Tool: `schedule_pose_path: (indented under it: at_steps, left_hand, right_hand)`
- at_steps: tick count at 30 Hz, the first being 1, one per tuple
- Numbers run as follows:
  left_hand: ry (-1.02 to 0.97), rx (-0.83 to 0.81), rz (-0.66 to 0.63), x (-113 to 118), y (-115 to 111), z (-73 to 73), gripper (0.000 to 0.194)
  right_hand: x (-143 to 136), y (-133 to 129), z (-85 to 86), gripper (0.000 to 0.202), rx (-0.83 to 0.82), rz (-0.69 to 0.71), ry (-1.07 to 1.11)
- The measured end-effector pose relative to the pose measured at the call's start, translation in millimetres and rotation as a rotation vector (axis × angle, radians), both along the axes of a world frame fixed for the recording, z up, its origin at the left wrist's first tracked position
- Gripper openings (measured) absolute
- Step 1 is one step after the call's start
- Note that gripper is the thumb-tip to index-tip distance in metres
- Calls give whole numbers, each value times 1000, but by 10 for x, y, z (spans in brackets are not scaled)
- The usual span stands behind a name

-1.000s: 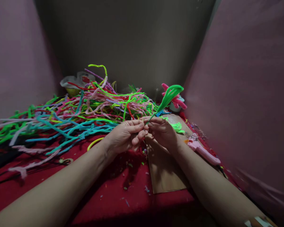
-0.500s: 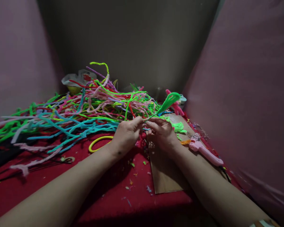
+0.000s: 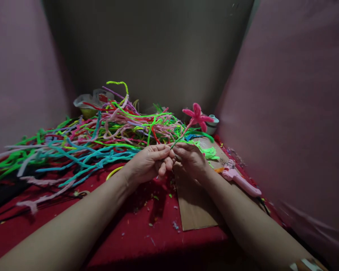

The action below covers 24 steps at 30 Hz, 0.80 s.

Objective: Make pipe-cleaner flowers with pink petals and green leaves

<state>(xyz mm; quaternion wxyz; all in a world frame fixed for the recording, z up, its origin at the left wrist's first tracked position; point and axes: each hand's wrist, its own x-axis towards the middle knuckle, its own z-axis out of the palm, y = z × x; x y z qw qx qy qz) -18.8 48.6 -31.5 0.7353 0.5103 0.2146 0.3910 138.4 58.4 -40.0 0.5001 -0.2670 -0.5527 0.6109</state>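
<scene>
The left hand (image 3: 149,162) and the right hand (image 3: 191,160) meet over the worktop (image 3: 147,229), which is covered in red cloth. Between them is a pink fuzzy flower (image 3: 197,116), its thin stem (image 3: 178,139) slanting up and to the right, away from the fingers. The left grip is closed, thumb and forefinger pinching the stem's low end, with the other fingers loosely curled. The right grip is nearly closed too and seems to pinch the same end, though the fingertips are small and dim there. A green loop (image 3: 205,134) shows just under the petals.

A tangled heap of coloured fuzzy stems (image 3: 115,130) lies beyond the left hand, and a yellow ring (image 3: 113,172) is partly hidden by the left forearm. A cardboard sheet (image 3: 196,210) lies below the right hand; a pink glue gun (image 3: 240,180) rests to its right.
</scene>
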Motion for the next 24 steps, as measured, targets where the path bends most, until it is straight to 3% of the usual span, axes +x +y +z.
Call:
schedule_pose_path:
  at_steps: [4,10,17,24]
  left_hand:
    - [-53,-30,43,19,-13,22,17]
    - [-66,-106,116,73,-12,-1,14]
    - [181,-71,119,186,-53,-103,18]
    - [376,-80,161,224,-51,-139,20]
  right_hand:
    - [17,-43,34,25,10,-84,-115]
    - [66,-185,59,25,-6,-122,-109]
    - [221,-322,-4,30,13,-246,-372]
    - [281,-277,-20,38,-134,-162,-360]
